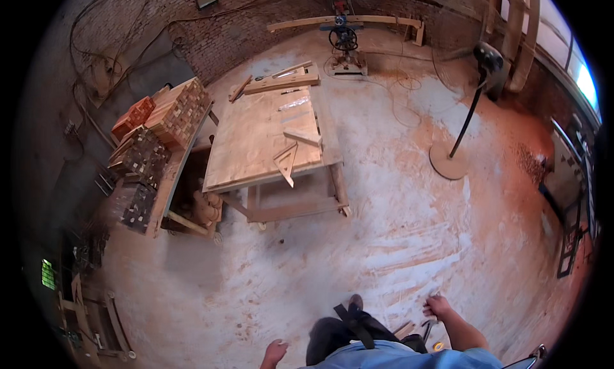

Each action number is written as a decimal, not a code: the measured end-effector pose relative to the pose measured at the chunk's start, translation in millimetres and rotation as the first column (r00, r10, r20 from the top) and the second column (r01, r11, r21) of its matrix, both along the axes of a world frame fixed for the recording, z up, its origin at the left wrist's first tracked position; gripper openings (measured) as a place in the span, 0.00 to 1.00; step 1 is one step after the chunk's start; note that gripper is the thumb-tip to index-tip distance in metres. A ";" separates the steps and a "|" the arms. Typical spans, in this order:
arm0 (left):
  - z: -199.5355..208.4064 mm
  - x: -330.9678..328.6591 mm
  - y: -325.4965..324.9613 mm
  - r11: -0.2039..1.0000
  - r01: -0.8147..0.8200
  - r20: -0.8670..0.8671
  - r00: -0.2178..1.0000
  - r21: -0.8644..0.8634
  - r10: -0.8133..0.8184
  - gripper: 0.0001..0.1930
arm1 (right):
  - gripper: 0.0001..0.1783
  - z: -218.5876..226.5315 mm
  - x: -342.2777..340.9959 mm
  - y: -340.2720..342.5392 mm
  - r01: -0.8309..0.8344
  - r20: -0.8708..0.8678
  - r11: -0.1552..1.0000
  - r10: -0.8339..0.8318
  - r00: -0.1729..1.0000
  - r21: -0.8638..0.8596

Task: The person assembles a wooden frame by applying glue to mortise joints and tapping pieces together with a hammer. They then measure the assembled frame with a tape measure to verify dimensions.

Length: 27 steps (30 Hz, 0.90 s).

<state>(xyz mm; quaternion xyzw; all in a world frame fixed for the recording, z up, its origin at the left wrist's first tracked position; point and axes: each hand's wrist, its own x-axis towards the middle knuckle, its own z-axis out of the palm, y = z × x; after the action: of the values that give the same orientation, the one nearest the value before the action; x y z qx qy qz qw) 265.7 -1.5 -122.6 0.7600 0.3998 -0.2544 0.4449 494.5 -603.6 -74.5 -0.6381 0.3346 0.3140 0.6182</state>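
Fingers of the right hand (439, 306) curl partway in; I can't tell whether they pinch anything. Just below that hand is a dark hammer-like tool (428, 330), near a yellow ring-shaped roll (438, 346). I'd expect the tool to be stiff and head-heavy, best held by its handle. The left hand (275, 352) looks half-closed, contents unreadable. Well ahead stands a wooden table (246, 135). I can't make out what supports the tool.

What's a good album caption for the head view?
Left hand and right hand apart above a dusty floor; wooden table ahead, stacked wood left of it.
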 end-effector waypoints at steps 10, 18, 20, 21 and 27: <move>-7.9 179.2 75.4 0.917 -0.318 -0.023 0.946 -0.241 0.322 0.30 | 0.24 68.0 340.9 185.0 -0.370 0.259 0.895 0.430 0.865 -0.248; 20.0 352.7 64.8 0.813 -0.517 0.026 0.840 -0.267 0.542 0.27 | 0.29 86.6 585.3 251.1 -0.484 0.251 0.399 0.905 0.342 -0.779; 25.9 370.6 69.5 0.775 -0.585 0.046 0.791 -0.239 0.611 0.27 | 0.29 103.0 661.2 292.1 -0.501 0.278 0.407 0.908 0.313 -0.764; 24.8 371.6 66.9 0.749 -0.624 0.059 0.758 -0.223 0.649 0.27 | 0.29 103.5 700.2 314.5 -0.466 0.301 0.394 0.917 0.262 -0.792; 40.5 373.6 -6.3 0.571 -0.793 0.265 0.516 -0.213 0.815 0.12 | 0.32 129.2 968.5 453.6 -0.229 0.271 0.251 0.961 -0.057 -0.940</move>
<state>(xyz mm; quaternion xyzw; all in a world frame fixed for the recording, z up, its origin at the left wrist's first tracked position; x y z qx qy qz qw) 639.3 -7.8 -82.1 0.5053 0.6151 0.1002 0.5969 1463.0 -149.9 54.7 -0.9261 -0.3381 0.0450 0.1612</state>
